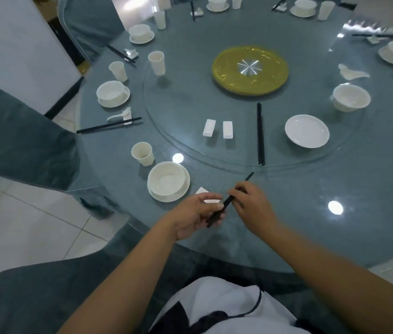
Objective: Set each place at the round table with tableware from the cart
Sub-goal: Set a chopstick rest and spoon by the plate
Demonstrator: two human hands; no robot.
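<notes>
Both my hands hold one pair of black chopsticks over the near edge of the round table. My left hand grips the lower end; my right hand pinches the middle, and the tips point up to the right. A white chopstick rest lies just beyond my left hand, partly hidden by it. Left of the rest stands a white bowl on a saucer with a white cup behind it.
On the glass turntable lie two white rests, another pair of black chopsticks, a white plate, a bowl, a spoon, a cup and a yellow centre disc. Set places ring the table. Covered chairs stand left.
</notes>
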